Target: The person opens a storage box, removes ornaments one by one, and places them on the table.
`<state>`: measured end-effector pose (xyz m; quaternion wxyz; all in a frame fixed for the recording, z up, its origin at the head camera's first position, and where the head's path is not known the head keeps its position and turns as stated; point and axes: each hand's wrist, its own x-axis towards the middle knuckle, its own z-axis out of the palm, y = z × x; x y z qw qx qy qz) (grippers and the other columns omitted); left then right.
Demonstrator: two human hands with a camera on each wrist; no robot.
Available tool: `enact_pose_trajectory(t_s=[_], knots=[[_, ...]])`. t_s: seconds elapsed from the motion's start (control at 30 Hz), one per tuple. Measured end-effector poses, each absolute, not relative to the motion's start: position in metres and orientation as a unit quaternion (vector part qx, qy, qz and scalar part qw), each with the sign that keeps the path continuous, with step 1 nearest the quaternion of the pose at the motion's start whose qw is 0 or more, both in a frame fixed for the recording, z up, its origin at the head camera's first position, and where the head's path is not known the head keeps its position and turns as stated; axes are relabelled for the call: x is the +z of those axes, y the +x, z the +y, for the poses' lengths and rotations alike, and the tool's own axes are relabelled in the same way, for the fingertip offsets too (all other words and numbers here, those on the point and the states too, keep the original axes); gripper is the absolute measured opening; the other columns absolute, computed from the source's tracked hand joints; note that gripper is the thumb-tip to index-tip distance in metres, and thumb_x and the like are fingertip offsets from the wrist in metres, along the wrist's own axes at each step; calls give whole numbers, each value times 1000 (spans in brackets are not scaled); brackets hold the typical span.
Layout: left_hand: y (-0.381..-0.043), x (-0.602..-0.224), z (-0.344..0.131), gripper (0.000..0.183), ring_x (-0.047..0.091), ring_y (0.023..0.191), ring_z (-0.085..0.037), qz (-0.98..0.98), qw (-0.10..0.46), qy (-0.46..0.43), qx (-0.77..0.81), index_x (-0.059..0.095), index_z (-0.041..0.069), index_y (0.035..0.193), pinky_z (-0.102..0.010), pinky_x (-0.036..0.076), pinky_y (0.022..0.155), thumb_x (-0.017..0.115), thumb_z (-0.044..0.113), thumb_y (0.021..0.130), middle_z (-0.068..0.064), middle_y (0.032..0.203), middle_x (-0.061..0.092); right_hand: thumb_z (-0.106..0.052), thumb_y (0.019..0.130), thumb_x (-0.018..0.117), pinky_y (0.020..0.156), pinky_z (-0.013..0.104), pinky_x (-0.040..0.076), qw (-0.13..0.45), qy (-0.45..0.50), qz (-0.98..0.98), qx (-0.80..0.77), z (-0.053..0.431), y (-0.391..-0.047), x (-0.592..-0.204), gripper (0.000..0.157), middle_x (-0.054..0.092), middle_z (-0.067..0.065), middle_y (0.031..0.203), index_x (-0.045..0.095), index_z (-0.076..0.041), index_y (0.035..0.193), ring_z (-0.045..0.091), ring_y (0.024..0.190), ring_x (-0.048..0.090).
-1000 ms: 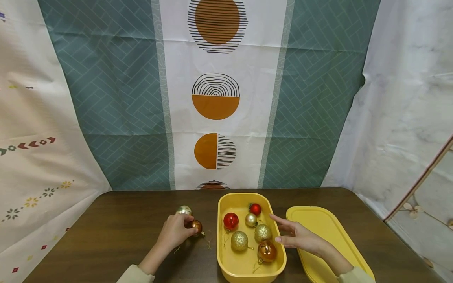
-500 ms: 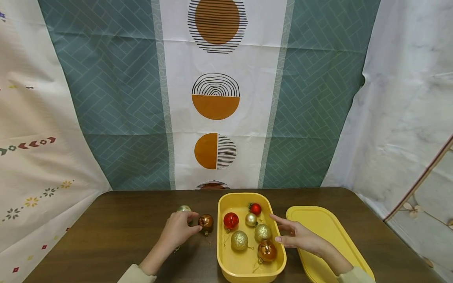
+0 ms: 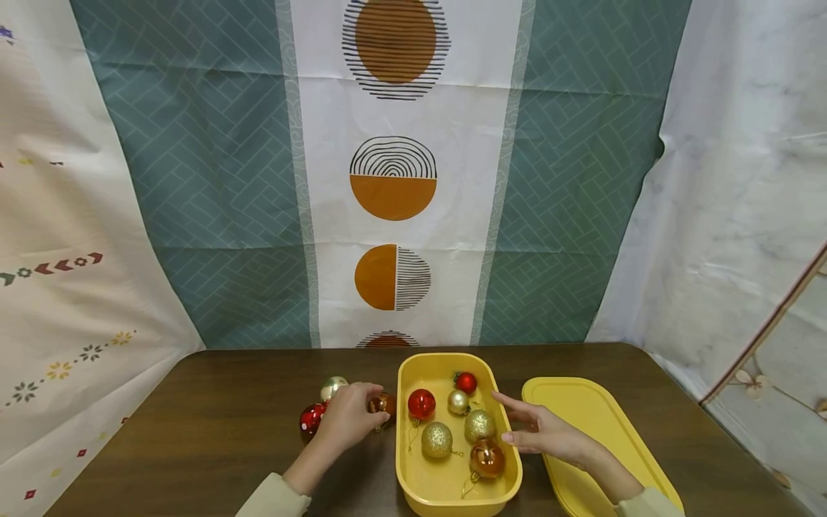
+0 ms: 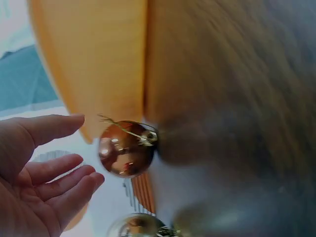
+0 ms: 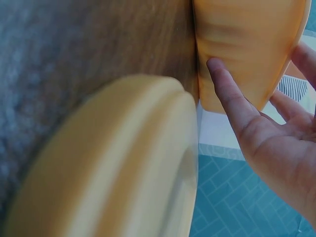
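Observation:
A shiny copper bauble [image 3: 382, 406] with a gold hanging string stands on the dark table beside the box's left wall. My left hand [image 3: 349, 416] is just left of it, thumb and fingers spread; in the left wrist view a gap shows between the fingertips and the copper bauble [image 4: 126, 155]. My right hand [image 3: 549, 433] rests at the right side of the yellow box [image 3: 413, 474], fingers extended. In the right wrist view one finger lies on the outer wall, and others reach the rim. Inside are red, gold, glittery gold and copper baubles.
Left of my left hand lie a white-dotted red bauble [image 3: 311, 419] and a pale gold bauble [image 3: 332, 388]. A yellow lid [image 3: 588, 409] lies on the table [image 3: 213, 416] to the right of the box. Patterned cloth hangs behind the table.
The copper bauble was between my left fingers, then left them and ended up closer to the box. My left hand followed rightward, uncovering the dotted red bauble. My right hand stayed put.

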<state>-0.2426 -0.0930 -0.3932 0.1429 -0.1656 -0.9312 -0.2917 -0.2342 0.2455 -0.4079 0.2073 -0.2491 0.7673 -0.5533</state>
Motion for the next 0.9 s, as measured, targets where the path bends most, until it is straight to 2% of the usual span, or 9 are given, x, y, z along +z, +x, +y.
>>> enact_pose_trajectory(t_s=[0.17, 0.3, 0.43, 0.6, 0.9], knots=[[-250, -402, -93, 37, 62, 81, -27, -943, 152, -142, -260, 67, -3, 95, -40, 51, 70, 80, 14, 65, -13, 90, 67, -16, 92, 53, 83, 48, 47, 215, -247, 763, -558, 245, -234, -409, 66, 17, 42, 136, 14, -2, 145, 45, 118, 40], [-252, -404, -95, 30, 62, 74, -25, -947, 159, -135, -244, 68, -2, 90, -39, 51, 65, 78, 12, 66, -12, 84, 67, -16, 92, 53, 83, 48, 47, 216, -247, 763, -557, 245, -234, -408, 67, 19, 42, 135, 14, -2, 145, 42, 117, 43], [-253, -403, -97, 26, 62, 70, -23, -949, 165, -130, -234, 69, -1, 86, -37, 51, 62, 78, 13, 66, -10, 81, 67, -17, 92, 53, 83, 48, 47, 215, -246, 765, -555, 246, -234, -407, 67, 22, 42, 135, 14, -3, 145, 41, 117, 43], [-254, -402, -96, 30, 61, 68, -22, -950, 171, -130, -229, 68, -1, 87, -36, 50, 61, 81, 14, 63, -9, 79, 67, -16, 92, 53, 83, 48, 47, 212, -243, 768, -553, 249, -235, -406, 66, 24, 40, 134, 15, -4, 145, 40, 117, 43], [-247, -403, -107, 27, 59, 66, -19, -949, 180, -124, -226, 69, 1, 83, -35, 48, 58, 81, 13, 62, -5, 76, 66, -17, 92, 53, 82, 47, 48, 209, -246, 770, -550, 247, -234, -407, 67, 21, 43, 135, 15, -2, 145, 43, 117, 41]])
